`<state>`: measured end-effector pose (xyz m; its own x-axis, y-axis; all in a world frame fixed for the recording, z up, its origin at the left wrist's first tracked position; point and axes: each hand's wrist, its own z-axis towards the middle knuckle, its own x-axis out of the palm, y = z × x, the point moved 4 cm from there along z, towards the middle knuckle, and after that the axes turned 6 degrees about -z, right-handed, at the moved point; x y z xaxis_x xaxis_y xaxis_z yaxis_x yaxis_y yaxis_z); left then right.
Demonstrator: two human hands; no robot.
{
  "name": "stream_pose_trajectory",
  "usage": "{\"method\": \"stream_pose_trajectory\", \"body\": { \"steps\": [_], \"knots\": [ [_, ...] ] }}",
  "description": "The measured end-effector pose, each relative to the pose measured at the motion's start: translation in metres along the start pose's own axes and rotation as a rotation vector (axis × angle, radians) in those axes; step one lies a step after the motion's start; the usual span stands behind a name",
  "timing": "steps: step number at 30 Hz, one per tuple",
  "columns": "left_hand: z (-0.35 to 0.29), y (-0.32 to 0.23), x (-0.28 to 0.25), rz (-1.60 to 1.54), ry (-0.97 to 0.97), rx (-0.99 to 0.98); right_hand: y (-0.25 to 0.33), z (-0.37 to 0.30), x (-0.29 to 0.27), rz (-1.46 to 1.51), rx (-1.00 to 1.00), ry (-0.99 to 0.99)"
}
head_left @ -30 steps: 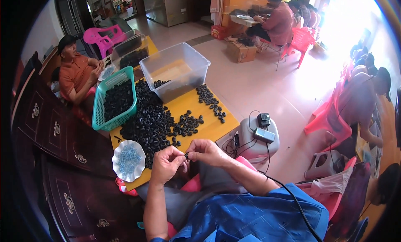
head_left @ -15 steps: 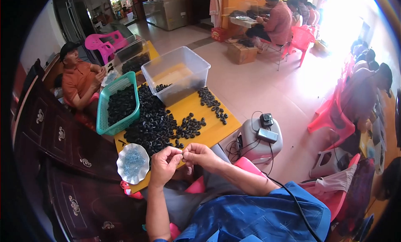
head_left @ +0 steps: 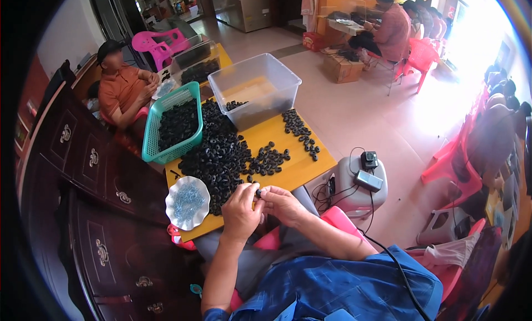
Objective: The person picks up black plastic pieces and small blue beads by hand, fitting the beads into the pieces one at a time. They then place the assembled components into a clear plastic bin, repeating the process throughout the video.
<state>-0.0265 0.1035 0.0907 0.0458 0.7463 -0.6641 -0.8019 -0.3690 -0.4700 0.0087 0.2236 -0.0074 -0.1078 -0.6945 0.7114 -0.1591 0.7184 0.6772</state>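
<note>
My left hand point(head_left: 240, 213) and my right hand point(head_left: 284, 206) meet over the near edge of the yellow table. Between their fingertips is a small black ring-shaped part point(head_left: 258, 193), pinched from both sides. A large heap of similar black parts point(head_left: 219, 152) lies just beyond my hands, with a looser group point(head_left: 269, 159) to its right. Left of my left hand, a white scalloped dish point(head_left: 170, 210) holds many fine, light-blue, thin pieces point(head_left: 188, 202). Whether my fingers also hold one of these is too small to tell.
A green basket point(head_left: 145, 152) of black parts and a clear plastic bin point(head_left: 256, 111) stand on the table point(head_left: 310, 166). Dark drawers point(head_left: 105, 182) rise at left. A grey stool point(head_left: 363, 193) carries small devices and cables. Another person point(head_left: 124, 91) sits at far left; others work farther off.
The view has shifted, so the table appears farther right and higher. My left hand has turned, showing more of its back, and the black part now shows more clearly between my fingertips.
</note>
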Motion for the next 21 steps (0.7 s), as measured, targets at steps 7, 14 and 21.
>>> {"method": "stream_pose_trajectory", "body": {
  "steps": [7, 14, 21],
  "knots": [
    [-0.002, 0.005, 0.006, -0.043, 0.006, -0.035, 0.003, 0.001, 0.0, 0.015, -0.038, 0.035],
    [0.0, 0.005, 0.005, -0.092, 0.029, 0.001, 0.003, -0.001, -0.003, -0.005, -0.044, 0.001],
    [0.003, -0.002, 0.004, -0.079, 0.018, -0.033, 0.004, 0.001, -0.007, -0.084, -0.11, -0.02]
  ]
}}
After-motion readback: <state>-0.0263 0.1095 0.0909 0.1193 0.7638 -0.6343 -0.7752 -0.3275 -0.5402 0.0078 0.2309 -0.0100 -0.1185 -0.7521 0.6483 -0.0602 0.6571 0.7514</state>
